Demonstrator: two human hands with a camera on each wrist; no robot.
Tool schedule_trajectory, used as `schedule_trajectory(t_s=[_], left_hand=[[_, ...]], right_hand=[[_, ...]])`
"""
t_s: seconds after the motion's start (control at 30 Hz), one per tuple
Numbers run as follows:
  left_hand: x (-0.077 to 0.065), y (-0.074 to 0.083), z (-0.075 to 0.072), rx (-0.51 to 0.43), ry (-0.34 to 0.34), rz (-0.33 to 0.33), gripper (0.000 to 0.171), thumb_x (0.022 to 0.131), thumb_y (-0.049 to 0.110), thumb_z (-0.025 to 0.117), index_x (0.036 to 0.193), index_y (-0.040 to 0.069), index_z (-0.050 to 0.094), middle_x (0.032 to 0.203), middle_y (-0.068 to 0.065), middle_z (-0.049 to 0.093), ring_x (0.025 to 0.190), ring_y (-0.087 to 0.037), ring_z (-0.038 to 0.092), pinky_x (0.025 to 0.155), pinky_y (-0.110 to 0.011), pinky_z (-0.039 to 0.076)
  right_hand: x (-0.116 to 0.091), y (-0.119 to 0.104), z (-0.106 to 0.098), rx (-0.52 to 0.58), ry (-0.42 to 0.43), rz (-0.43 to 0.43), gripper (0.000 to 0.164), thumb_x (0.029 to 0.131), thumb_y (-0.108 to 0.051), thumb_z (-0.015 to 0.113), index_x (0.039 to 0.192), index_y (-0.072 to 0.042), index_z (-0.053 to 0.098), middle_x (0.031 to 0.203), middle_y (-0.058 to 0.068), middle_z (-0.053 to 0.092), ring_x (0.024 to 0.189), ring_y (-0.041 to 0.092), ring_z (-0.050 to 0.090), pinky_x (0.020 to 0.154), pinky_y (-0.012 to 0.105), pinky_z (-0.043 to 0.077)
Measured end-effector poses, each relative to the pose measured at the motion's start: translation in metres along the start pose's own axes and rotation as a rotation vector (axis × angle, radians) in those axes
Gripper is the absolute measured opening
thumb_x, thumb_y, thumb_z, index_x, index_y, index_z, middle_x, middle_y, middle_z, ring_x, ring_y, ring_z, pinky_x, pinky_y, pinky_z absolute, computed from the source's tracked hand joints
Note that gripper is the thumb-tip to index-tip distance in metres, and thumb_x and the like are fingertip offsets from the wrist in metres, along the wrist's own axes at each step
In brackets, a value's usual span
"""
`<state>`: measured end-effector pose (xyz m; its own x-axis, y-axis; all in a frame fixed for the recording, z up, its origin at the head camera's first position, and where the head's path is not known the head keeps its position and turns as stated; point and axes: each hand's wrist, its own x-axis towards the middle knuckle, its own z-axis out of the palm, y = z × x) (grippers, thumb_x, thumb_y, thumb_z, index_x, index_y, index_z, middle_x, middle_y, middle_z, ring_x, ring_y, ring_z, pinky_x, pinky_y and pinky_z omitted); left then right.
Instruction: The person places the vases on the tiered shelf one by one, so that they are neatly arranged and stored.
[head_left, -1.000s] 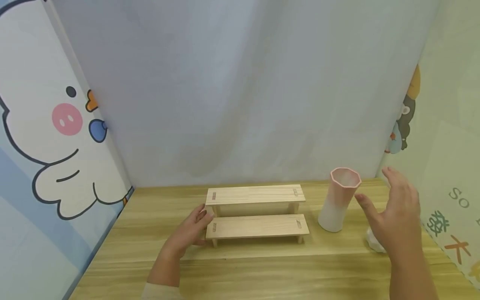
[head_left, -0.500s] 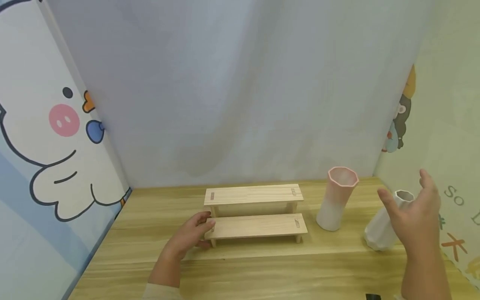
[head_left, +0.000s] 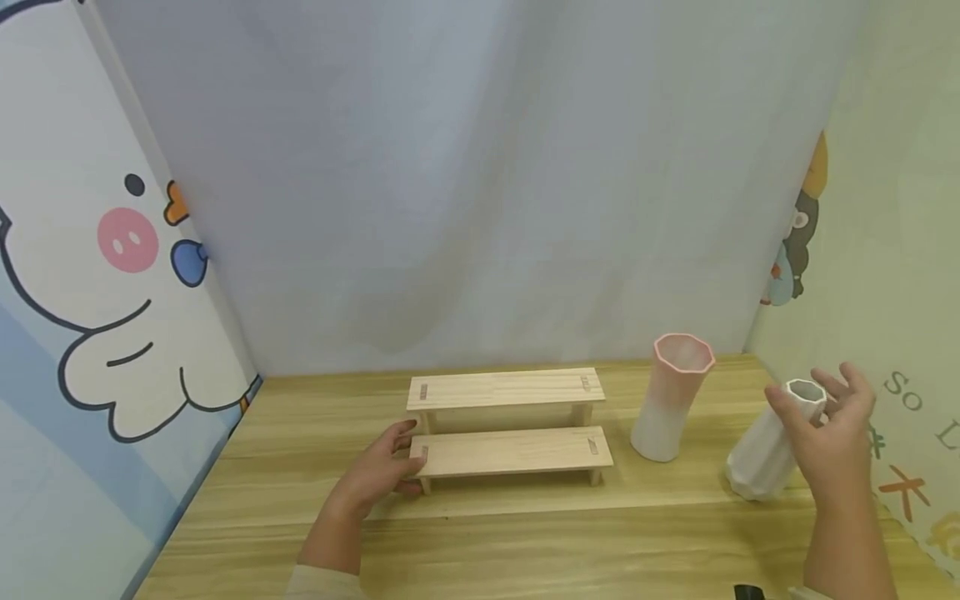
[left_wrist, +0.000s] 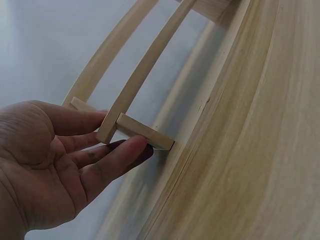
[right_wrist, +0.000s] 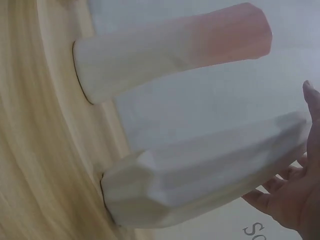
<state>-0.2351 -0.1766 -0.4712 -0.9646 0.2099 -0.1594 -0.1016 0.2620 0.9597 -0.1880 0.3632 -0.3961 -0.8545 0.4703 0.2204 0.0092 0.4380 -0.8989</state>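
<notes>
A two-tier wooden shelf (head_left: 510,452) stands mid-table in the head view. My left hand (head_left: 377,472) grips its left end, thumb on the lower board and fingers around the leg. In the left wrist view, the fingers (left_wrist: 117,161) curl beside that leg. At the right, a white faceted vase (head_left: 759,461) stands upright on the table. Around its mouth my right hand (head_left: 836,446) is spread, thumb on the near side and fingers behind. The right wrist view shows the fingers (right_wrist: 257,200) loosely bent alongside the white vase's neck (right_wrist: 285,132).
Between shelf and white vase stands a taller pink-and-white vase (head_left: 670,404). A grey cloth (head_left: 480,208) hangs behind the wooden table (head_left: 480,550). Printed panels flank both sides, the right one (head_left: 900,275) close to my right hand. A small black object (head_left: 748,592) shows at the bottom edge.
My right hand swung right, uncovering the white vase, then came in around its mouth. The left hand's thumb settled on the shelf's left end. The view shifted slightly.
</notes>
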Motion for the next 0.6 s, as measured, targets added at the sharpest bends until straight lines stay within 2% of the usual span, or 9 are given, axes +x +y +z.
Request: schedule_trajectory(t_s=[0.07,0.13,0.2,0.27,0.37,0.43,0.6], left_hand=[[0.0,0.0,0.0,-0.001,0.002,-0.003,0.07,0.095,0.015,0.065,0.154,0.014,0.027,0.154,-0.026,0.028,0.078,-0.031,0.07,0.097,-0.056,0.05],[0.0,0.0,0.0,-0.009,0.0,-0.002,0.07,0.095,0.014,0.065,0.154,0.013,0.027,0.153,-0.026,0.031,0.08,-0.031,0.07,0.093,-0.053,0.054],[0.001,0.0,0.0,-0.019,-0.005,-0.001,0.069,0.095,0.013,0.064,0.153,0.01,0.028,0.151,-0.027,0.033,0.083,-0.03,0.07,0.087,-0.049,0.058],[0.001,0.0,-0.001,-0.027,-0.009,-0.002,0.067,0.095,0.012,0.065,0.152,0.007,0.03,0.149,-0.027,0.035,0.086,-0.029,0.07,0.083,-0.045,0.06],[0.002,-0.001,0.0,-0.026,-0.014,-0.001,0.064,0.095,0.012,0.065,0.15,0.004,0.033,0.146,-0.027,0.037,0.088,-0.029,0.07,0.081,-0.042,0.061],[0.002,-0.001,0.0,-0.022,-0.014,-0.003,0.063,0.095,0.012,0.065,0.149,0.003,0.034,0.146,-0.028,0.036,0.088,-0.029,0.07,0.082,-0.042,0.061],[0.001,-0.002,0.001,-0.02,-0.014,-0.004,0.063,0.095,0.012,0.064,0.149,0.003,0.034,0.146,-0.028,0.036,0.088,-0.029,0.07,0.082,-0.042,0.061]], right_hand=[[0.002,0.007,-0.001,-0.025,-0.035,-0.011,0.09,0.095,-0.037,0.061,0.156,-0.031,-0.006,0.159,0.005,0.024,0.135,0.017,0.039,0.093,0.016,0.049],[0.005,0.015,-0.001,-0.04,-0.064,-0.023,0.089,0.096,-0.036,0.061,0.156,-0.03,-0.004,0.149,0.008,0.035,0.118,0.011,0.048,0.072,0.009,0.048],[0.007,0.021,0.001,-0.034,-0.082,-0.032,0.087,0.096,-0.035,0.061,0.157,-0.028,-0.001,0.136,-0.001,0.043,0.104,0.003,0.049,0.068,0.009,0.046],[0.008,0.026,0.002,-0.016,-0.089,-0.043,0.084,0.096,-0.034,0.062,0.157,-0.026,0.004,0.123,-0.014,0.046,0.096,-0.002,0.048,0.067,0.009,0.046],[0.009,0.031,0.004,0.012,-0.089,-0.045,0.076,0.096,-0.032,0.063,0.154,-0.024,0.014,0.112,-0.027,0.048,0.094,-0.004,0.051,0.067,0.01,0.049],[0.009,0.034,0.005,0.007,-0.084,-0.032,0.07,0.095,-0.034,0.064,0.149,-0.024,0.022,0.108,-0.027,0.05,0.092,-0.004,0.052,0.065,0.012,0.049],[0.009,0.037,0.007,-0.035,-0.072,0.019,0.055,0.093,-0.041,0.065,0.136,-0.024,0.035,0.104,-0.017,0.049,0.085,-0.002,0.052,0.062,0.017,0.052]])
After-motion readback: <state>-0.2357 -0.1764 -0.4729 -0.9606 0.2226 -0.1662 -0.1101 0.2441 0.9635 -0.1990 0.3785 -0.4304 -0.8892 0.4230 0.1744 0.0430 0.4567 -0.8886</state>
